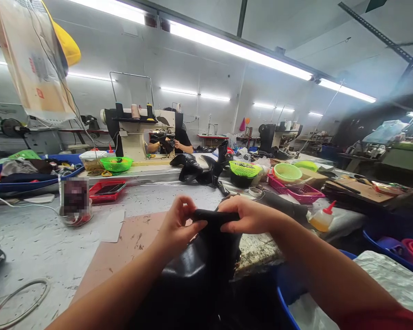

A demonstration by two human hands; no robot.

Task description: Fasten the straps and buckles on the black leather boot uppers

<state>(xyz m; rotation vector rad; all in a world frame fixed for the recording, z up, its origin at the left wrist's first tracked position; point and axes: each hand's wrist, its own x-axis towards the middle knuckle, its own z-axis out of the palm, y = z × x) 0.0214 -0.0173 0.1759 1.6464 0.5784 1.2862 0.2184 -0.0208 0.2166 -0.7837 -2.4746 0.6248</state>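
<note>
My left hand [179, 223] pinches the left end of the top edge of a black leather boot upper [215, 245] between thumb and fingers. At the right end of that same edge, my right hand [250, 215] grips it, thumb on the near side. The edge looks folded or rolled between my hands. Below, the shiny leather hangs down toward my lap, its lower part lost in the dark. More black boot uppers [203, 170] lie in a heap on the table beyond my hands.
Ahead stands a sewing machine [132, 133] with a person behind it. On the left are a red tray [107, 191] and a green basket [116, 163]. To the right, a pink basket [298, 189], a red-tipped glue bottle [322, 219] and a blue tub [289, 302] stand close by.
</note>
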